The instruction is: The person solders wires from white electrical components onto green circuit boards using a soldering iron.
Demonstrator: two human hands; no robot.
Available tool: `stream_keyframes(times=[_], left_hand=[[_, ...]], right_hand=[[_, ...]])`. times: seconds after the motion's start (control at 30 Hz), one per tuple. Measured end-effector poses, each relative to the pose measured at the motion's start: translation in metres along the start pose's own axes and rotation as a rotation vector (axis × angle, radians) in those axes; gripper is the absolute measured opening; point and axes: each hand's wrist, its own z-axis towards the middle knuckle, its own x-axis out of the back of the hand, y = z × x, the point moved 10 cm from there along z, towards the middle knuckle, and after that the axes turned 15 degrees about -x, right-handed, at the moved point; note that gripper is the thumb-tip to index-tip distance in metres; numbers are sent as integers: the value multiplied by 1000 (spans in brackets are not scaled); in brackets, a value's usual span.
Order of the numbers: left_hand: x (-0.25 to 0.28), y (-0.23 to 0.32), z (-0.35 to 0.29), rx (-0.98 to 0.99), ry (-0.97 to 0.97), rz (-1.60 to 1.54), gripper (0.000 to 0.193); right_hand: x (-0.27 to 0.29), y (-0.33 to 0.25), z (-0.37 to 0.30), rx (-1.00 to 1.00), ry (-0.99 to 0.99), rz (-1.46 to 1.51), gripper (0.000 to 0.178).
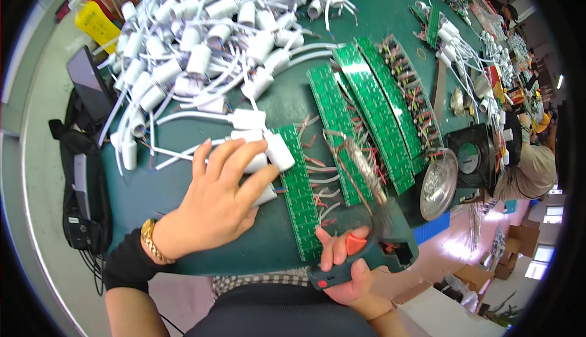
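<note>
My left hand [220, 199] is curled over a white cylindrical housing [257, 163], thumb and index finger on either side of it. Another white housing [279, 151] lies against the upper end of the nearest green circuit board strip [299, 202]. My right hand [345, 264] is wrapped around the handle of a dark green soldering gun [390, 233] with a red trigger. Its metal tip points up and left, above a second green circuit board strip [336, 111]. Red and white wires [323, 181] stick out between these boards.
A big heap of white cylinders with cables [207, 50] covers the far left of the green table. More board strips [375, 105] stand right of centre, beside a round metal dish [438, 184] and a black fan [470, 157]. At the right, a person [528, 175] sits.
</note>
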Motion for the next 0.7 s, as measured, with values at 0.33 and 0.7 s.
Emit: stream_keyframes(times=[0.33, 0.7], left_hand=[[49, -84, 21, 34, 50, -371, 67], [91, -134, 51, -277, 307, 38, 41]], right_hand=[[5, 12, -7, 66, 56, -48, 46], [15, 4, -10, 167, 99, 56, 47]])
